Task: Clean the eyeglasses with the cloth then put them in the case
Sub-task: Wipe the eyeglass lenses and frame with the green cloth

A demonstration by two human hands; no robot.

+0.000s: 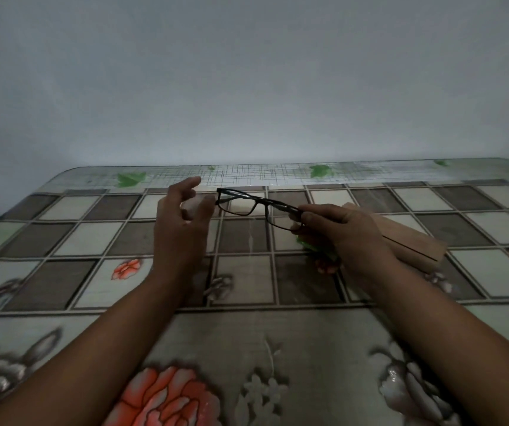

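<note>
right hand [339, 229] grips eyeglasses [256, 206] (one end) | left hand [182, 216] loose, beside them

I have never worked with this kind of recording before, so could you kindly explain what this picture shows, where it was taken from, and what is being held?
There is no machine here: a person works with two bare hands, and the single picture comes from a wide-angle camera worn on the head, looking forward and down. The right hand pinches a pair of dark-framed eyeglasses at one end and holds them above the table, which has a checked, flowered cover. The left hand is open, its fingers close to the other end of the frame; whether they touch it I cannot tell. Under the right hand a bit of green cloth shows, mostly hidden. Behind that hand lies a tan case, seemingly closed. A plain wall stands behind.
</note>
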